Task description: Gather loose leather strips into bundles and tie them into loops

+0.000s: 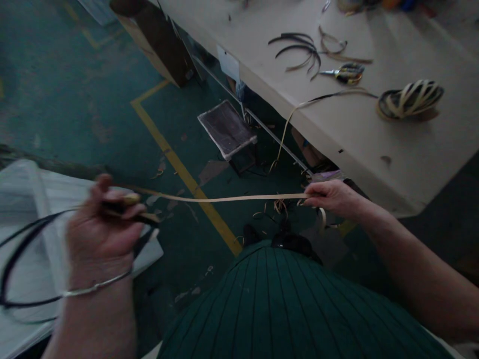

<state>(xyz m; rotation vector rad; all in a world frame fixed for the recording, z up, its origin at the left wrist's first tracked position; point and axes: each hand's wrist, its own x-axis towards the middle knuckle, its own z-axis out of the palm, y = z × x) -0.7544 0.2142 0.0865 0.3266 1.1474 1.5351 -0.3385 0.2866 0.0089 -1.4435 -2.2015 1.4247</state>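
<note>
A thin tan strip point(239, 198) runs nearly level between my two hands in front of my body. My right hand point(325, 195) pinches its right end, fingers closed. My left hand point(108, 219) is blurred, with its fingers curled round a looped dark strip point(15, 264) that hangs out to the left. The tan strip reaches toward this hand, but where it meets the fingers is smeared. On the table lie a wound bundle of cream and black strip point(409, 99) and a pair of scissors point(348, 74). Several loose cut strips point(303, 47) lie beside the scissors.
The white table point(404, 164) stands at the upper right. A low stool point(228, 129) is on the green floor beside it. A cardboard box point(149, 40) stands at the upper left. White plastic sheeting point(48, 199) lies at the left, and strip scraps point(279, 207) lie near my feet.
</note>
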